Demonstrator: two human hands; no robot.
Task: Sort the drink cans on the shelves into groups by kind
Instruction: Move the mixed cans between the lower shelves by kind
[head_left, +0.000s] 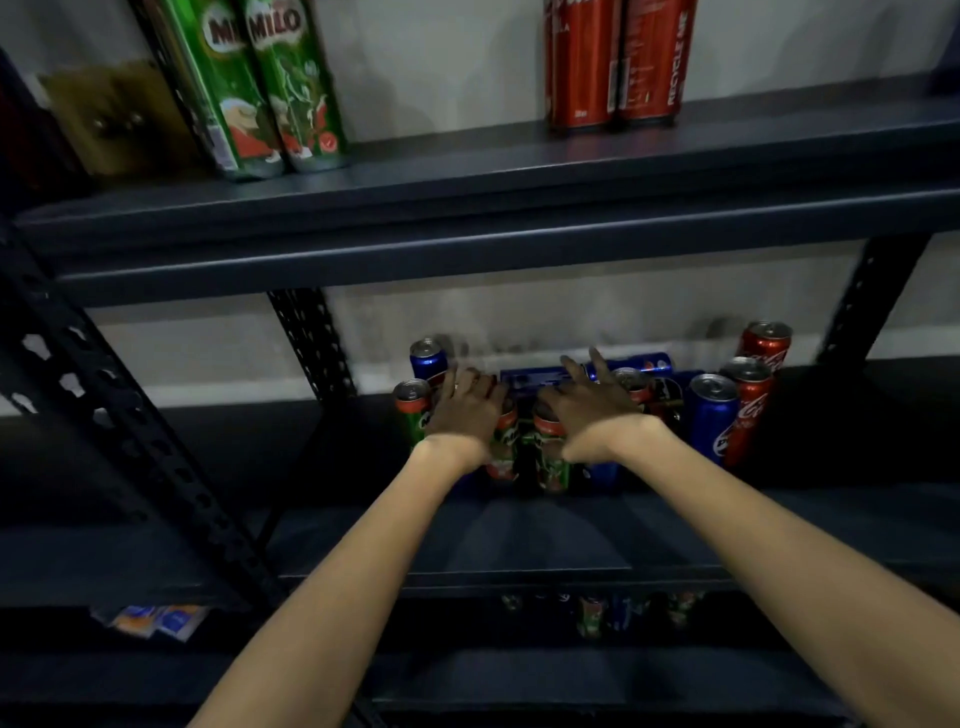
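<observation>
- Both my hands are reaching into the middle shelf (519, 525), over a mixed cluster of cans at the back.
- My left hand (465, 405) sits over the green Milo cans (549, 447); its fingers look curled down around can tops, but blur keeps me from telling whether it has actually clamped one.
- My right hand (587, 410) is spread, fingers straight and fanned over the can tops, holding nothing that I can see.
- To the right stand a blue can (711, 415) and red Coca-Cola cans (753, 400), upright and touching each other; another blue can (428, 358) stands behind my left hand.
- On the upper shelf (467, 171), two tall Milo cans (275, 88) and two red cans (618, 62) already stand as separate pairs, well apart.
- I judge these cans stiff and smooth-walled, probably full and so fairly heavy, liable to slip or topple their close neighbours.
- I would take each round the mid-body with thumb opposite fingers, lifting straight up before carrying it across.
</observation>
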